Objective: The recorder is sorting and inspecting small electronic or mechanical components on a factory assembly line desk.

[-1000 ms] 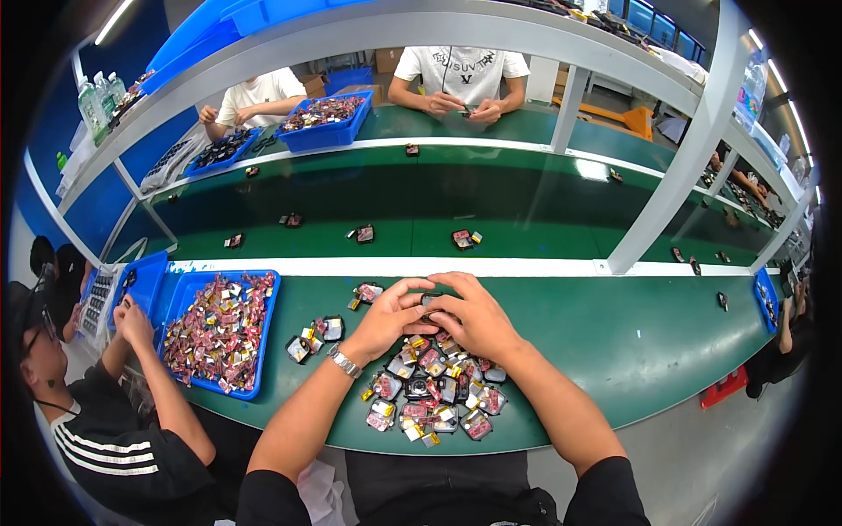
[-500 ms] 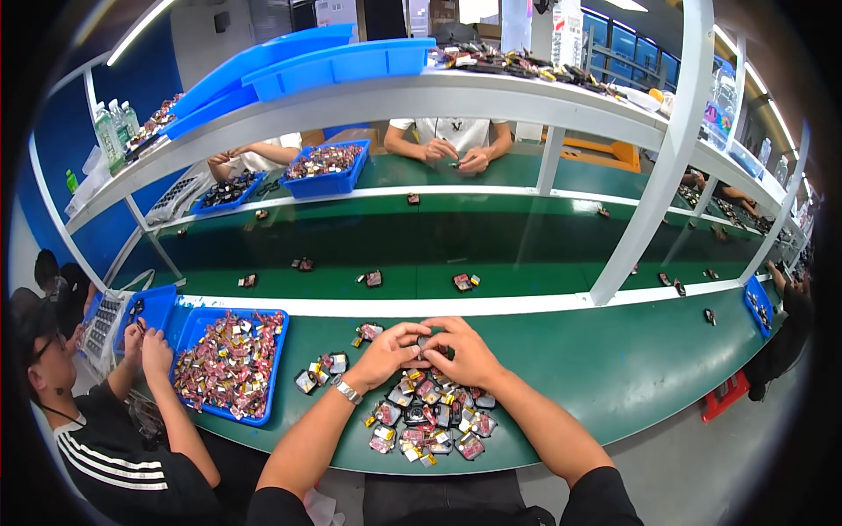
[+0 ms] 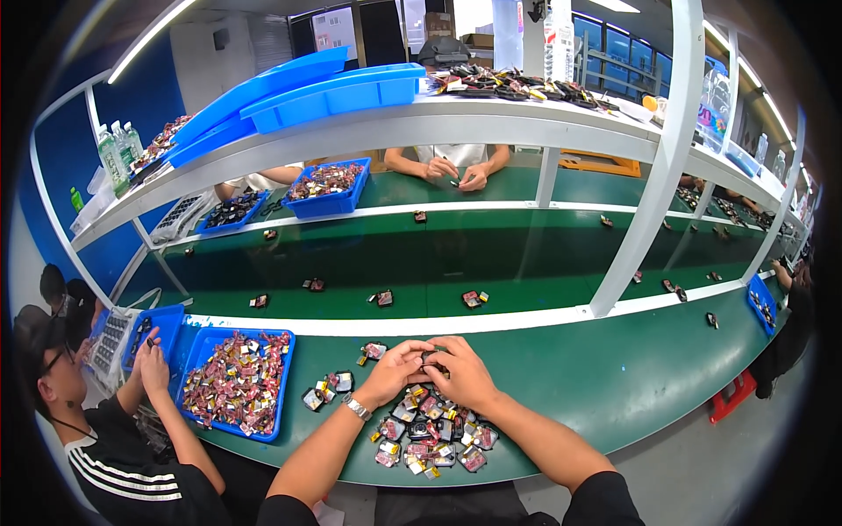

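Above the green bench, my left hand [image 3: 396, 375] and my right hand [image 3: 462, 375] meet with fingers curled round a small dark electronic part [image 3: 431, 358]. Fingers hide most of that part, so its exact kind is unclear. Just below my hands lies a loose pile of small electronic modules [image 3: 427, 431], with dark cases, reddish boards, silver faces and yellow tape. A few similar modules [image 3: 328, 388] rest left of my wristwatch [image 3: 356, 406]. One more module [image 3: 372, 352] sits beyond my left wrist.
A blue tray [image 3: 287, 386] heaped with reddish and silver parts stands at my left, beside a seated co-worker [image 3: 123, 456]. Past the white rail [image 3: 351, 325], scattered modules lie on a green belt [image 3: 430, 263]. A shelf post [image 3: 649, 167] rises at the right.
My view has tilted up, so the bench sits lower in the picture. My hands stay together round the dark part, with their fingers shifted. The left co-worker's hand now raises a dark piece.
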Motion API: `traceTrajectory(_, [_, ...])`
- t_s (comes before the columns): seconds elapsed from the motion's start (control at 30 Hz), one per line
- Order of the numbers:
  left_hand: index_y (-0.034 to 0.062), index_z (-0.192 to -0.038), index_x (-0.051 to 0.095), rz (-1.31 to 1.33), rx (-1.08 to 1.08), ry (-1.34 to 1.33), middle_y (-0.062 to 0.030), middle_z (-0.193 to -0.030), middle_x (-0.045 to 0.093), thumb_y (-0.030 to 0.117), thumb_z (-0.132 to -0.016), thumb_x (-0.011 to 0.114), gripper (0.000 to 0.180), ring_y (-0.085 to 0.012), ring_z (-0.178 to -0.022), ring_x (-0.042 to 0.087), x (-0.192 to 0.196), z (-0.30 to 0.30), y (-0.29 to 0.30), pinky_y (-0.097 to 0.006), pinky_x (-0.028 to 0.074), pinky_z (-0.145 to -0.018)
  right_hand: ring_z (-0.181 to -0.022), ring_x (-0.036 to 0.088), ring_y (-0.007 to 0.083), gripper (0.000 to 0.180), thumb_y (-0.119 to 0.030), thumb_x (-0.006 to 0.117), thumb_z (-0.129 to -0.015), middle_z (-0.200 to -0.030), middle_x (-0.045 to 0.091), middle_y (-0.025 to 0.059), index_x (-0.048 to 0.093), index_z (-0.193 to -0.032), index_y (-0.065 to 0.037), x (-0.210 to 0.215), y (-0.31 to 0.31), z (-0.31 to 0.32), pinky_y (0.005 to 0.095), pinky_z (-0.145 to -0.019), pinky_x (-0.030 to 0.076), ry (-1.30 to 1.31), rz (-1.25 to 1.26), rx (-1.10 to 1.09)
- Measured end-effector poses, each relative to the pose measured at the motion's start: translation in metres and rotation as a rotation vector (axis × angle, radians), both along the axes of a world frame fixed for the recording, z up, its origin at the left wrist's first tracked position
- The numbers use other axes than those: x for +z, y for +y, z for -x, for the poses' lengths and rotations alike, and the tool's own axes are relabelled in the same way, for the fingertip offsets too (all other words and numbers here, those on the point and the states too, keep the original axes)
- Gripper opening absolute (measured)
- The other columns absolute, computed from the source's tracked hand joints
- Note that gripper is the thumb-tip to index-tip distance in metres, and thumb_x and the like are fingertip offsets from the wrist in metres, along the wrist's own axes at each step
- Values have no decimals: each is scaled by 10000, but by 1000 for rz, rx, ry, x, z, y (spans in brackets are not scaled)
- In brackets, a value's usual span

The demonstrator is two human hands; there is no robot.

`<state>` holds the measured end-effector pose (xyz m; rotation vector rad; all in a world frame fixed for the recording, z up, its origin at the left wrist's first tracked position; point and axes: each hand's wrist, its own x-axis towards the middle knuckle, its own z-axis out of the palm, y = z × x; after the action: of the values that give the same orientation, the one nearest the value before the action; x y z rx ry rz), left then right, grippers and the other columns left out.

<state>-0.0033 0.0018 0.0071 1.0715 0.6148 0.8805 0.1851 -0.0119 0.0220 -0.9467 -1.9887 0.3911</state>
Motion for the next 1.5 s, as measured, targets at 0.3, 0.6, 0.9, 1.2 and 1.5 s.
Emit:
traceTrajectory(0.3, [26, -1251, 480, 26, 25, -47, -98, -1186, 564, 92, -978, 491, 281, -199, -1095, 590, -1, -1, -3, -371, 526, -948, -1064, 559, 283, 157, -73, 688, -761, -1103, 621, 87, 701, -917, -61, -9, 3, 0, 370, -887, 483, 66, 10, -18])
traceTrajectory(0.6, [25, -1238, 476, 21, 49, -54, -102, -1212, 560, 88, -978, 494, 269, -197, -1106, 587, -2, 0, -7, -359, 525, -946, -1098, 550, 286, 185, -62, 689, -765, -1135, 622, 86, 719, -948, -78, -9, -2, 5, 379, -926, 474, 100, 63, -22])
traceTrajectory(0.9, [6, -1243, 463, -52, 101, -37, -115, -1196, 572, 65, -995, 439, 256, -186, -1106, 586, -11, -1, -5, -344, 517, -954, -1111, 545, 306, 194, -44, 690, -751, -1129, 626, 97, 709, -944, -49, -1, -5, 10, 389, -939, 462, 51, -96, -44])
traceTrajectory(1.2, [6, -1248, 464, -54, 78, -42, -117, -1157, 595, 77, -987, 469, 271, -193, -1096, 594, -6, -6, -6, -359, 522, -952, -1121, 537, 306, 175, -30, 689, -742, -1153, 616, 101, 706, -916, -44, -8, -2, 5, 396, -942, 456, 120, -57, -41])
traceTrajectory(1.5, [10, -1252, 461, -49, 116, -79, -112, -1170, 589, 59, -987, 457, 270, -200, -1111, 588, -7, -3, -5, -361, 512, -971, -1161, 515, 310, 205, -30, 685, -735, -1200, 594, 107, 707, -938, -45, 3, -1, 3, 403, -982, 434, 64, -102, 3])
